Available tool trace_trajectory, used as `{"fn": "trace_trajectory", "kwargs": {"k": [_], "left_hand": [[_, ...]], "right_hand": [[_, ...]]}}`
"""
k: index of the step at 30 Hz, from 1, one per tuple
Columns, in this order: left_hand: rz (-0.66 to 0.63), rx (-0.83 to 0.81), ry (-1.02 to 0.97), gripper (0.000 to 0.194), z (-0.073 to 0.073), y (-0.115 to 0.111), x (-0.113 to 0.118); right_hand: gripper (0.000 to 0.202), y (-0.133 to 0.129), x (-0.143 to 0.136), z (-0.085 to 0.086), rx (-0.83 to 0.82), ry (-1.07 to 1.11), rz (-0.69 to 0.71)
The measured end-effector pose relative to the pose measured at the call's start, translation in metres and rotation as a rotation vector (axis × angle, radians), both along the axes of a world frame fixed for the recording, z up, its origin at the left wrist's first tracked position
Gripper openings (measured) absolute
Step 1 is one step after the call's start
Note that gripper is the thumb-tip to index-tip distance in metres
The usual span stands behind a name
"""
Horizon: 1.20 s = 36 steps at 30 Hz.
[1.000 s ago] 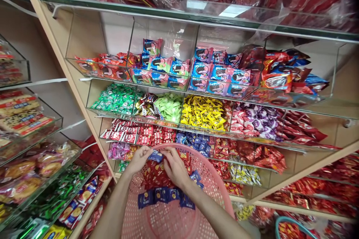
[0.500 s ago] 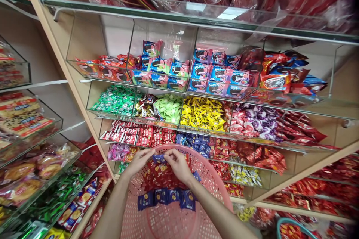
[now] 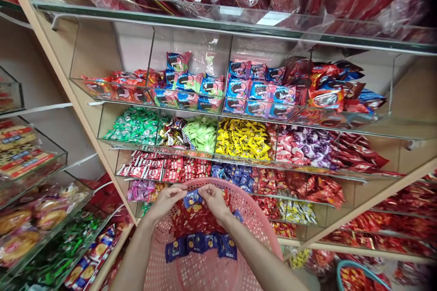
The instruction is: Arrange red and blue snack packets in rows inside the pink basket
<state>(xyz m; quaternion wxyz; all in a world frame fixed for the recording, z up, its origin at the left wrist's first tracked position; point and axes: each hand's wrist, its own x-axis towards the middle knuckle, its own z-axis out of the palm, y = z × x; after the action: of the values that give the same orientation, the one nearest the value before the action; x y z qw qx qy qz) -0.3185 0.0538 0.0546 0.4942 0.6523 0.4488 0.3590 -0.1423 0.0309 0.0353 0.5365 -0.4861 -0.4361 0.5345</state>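
Between my two hands, over the far part of a pink perforated plastic basket point(image 3: 269, 232), is one small blue wrapped candy packet point(image 3: 193, 198). My left hand point(image 3: 170, 200) pinches its left edge, and my right hand point(image 3: 213, 199) pinches its right edge. Inside the basket, below my hands, lie red wrapped packets point(image 3: 193, 223). A row of several blue packets point(image 3: 202, 243) sits nearer to me, in front of the red ones. Another blue packet shows partly beside my right wrist.
Beyond the basket rise glass-fronted shelves with blue packets point(image 3: 235, 175), yellow packets point(image 3: 242, 140), green candies point(image 3: 134, 125) and blue-pink cookie packs point(image 3: 235, 88). Snack shelves point(image 3: 37, 218) flank the left. A teal-rimmed basket point(image 3: 339, 273) stands low at right.
The blue packet between my hands has turned so that more of its front shows. The view has shifted slightly, moving the shelves left.
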Motion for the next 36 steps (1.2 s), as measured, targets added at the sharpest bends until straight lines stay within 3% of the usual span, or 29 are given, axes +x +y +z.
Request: {"fn": "trace_trajectory", "kwargs": {"k": [5,8,14,19,22,26,36], "left_hand": [[-0.011,0.009,0.046,0.034,0.000,0.004,0.001],[0.013,-0.017,0.096,0.037,-0.004,0.008,0.003],[0.047,-0.074,0.122,0.048,0.003,0.006,0.007],[0.038,-0.065,0.094,0.048,0.006,0.003,0.009],[0.043,-0.085,0.085,0.048,0.001,0.005,0.008],[0.054,-0.110,0.095,0.050,-0.002,0.005,0.008],[0.036,-0.057,0.094,0.049,0.002,0.004,0.008]], "right_hand": [[0.038,-0.003,0.007,0.005,-0.082,-0.004,0.139],[0.038,-0.003,0.022,0.015,-0.062,-0.026,0.131],[0.031,-0.013,0.101,0.036,0.081,-0.283,0.064],[0.013,-0.041,0.155,0.024,-0.009,-0.744,0.112],[0.005,-0.053,0.155,0.014,-0.058,-1.045,0.128],[0.012,-0.049,0.139,0.006,-0.098,-1.320,0.012],[0.018,-0.034,0.114,-0.007,-0.149,-1.425,0.073]]}}
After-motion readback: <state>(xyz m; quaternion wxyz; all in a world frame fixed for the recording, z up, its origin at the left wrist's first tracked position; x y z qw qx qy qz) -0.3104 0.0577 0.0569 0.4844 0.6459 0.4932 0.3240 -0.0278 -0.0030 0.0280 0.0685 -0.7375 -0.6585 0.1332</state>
